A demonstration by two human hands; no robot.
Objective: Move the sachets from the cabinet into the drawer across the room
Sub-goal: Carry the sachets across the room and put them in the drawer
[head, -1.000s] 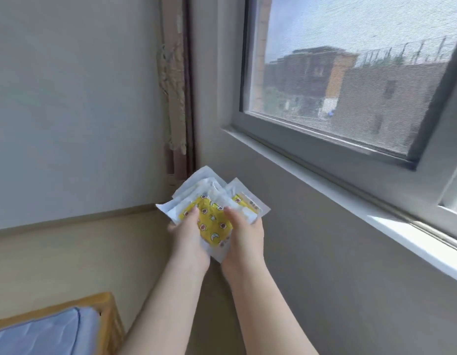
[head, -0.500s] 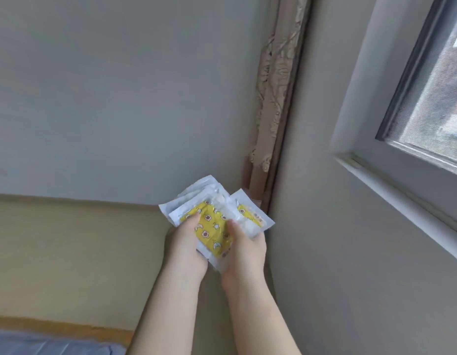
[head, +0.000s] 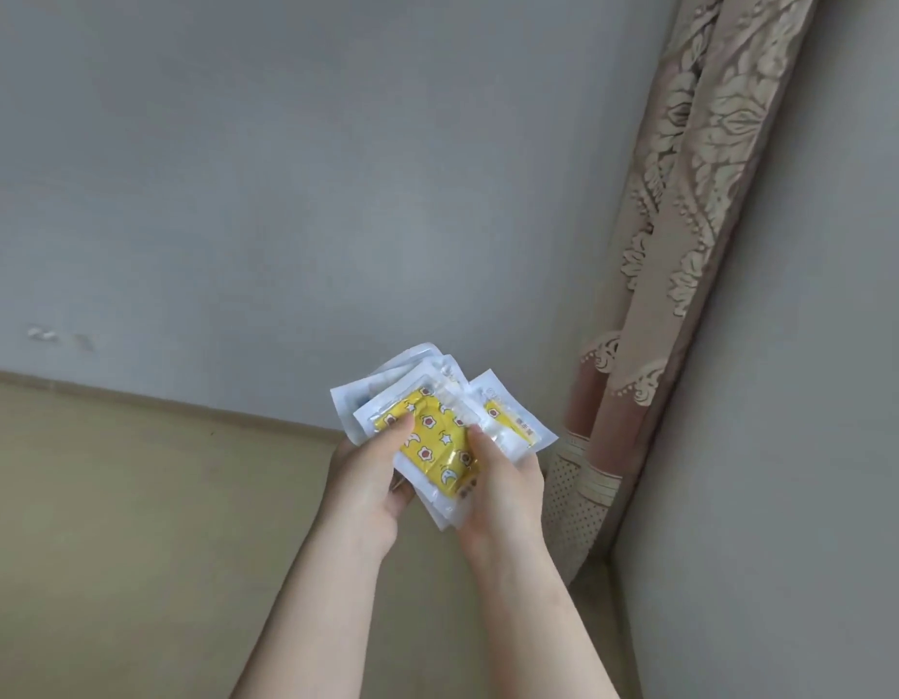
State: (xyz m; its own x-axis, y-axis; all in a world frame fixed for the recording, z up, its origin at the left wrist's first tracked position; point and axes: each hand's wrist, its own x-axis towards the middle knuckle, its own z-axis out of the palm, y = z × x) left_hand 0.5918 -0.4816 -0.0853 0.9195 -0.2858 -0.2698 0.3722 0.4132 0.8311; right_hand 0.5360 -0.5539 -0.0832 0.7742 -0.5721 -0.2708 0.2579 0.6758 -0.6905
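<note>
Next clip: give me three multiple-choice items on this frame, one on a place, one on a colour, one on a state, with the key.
1. Where is the curtain? A. at the right side B. at the left side C. across the bottom
2. What colour is the print on the top one of the sachets? A. red B. yellow C. green
3. How are the sachets held? A. by nobody B. in one hand only C. in both, left hand and right hand
Key: 1 A, it hangs down the right side; 2 B, yellow shows through the clear wrapper; 3 C, each thumb presses the top sachet.
</note>
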